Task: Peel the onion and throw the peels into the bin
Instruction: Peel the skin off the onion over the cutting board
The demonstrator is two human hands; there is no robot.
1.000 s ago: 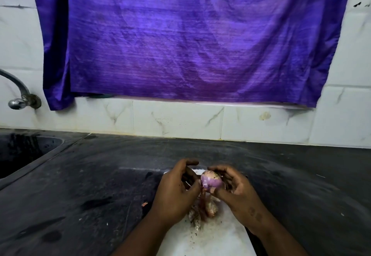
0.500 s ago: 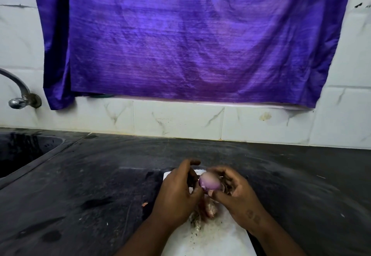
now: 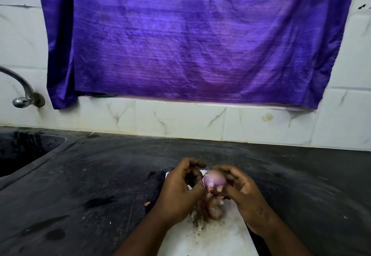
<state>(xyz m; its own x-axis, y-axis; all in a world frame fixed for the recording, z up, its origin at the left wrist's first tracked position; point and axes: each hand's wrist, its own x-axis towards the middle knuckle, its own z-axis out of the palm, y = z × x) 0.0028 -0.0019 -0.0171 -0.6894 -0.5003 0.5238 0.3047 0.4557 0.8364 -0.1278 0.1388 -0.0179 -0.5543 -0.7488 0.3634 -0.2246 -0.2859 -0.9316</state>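
Observation:
A small pale purple onion (image 3: pixel 214 179) sits between both hands, just above a white cutting board (image 3: pixel 220 237). My right hand (image 3: pixel 244 192) curls its fingers and thumb round the onion's right side. My left hand (image 3: pixel 180 191) pinches a strip of skin at the onion's lower left. Brown dry peels (image 3: pixel 213 209) and crumbs lie in a small heap on the board under the hands. No bin is in view.
The board lies on a dark stone counter (image 3: pixel 100 185). A sink (image 3: pixel 26 153) is sunk into the counter at far left, with a metal tap (image 3: pixel 22 99) above it. A purple cloth (image 3: pixel 200 38) hangs on the tiled wall behind.
Both hands stayed over the board. The onion has been turned a little in the hands, and the right hand's fingers now cover more of its top.

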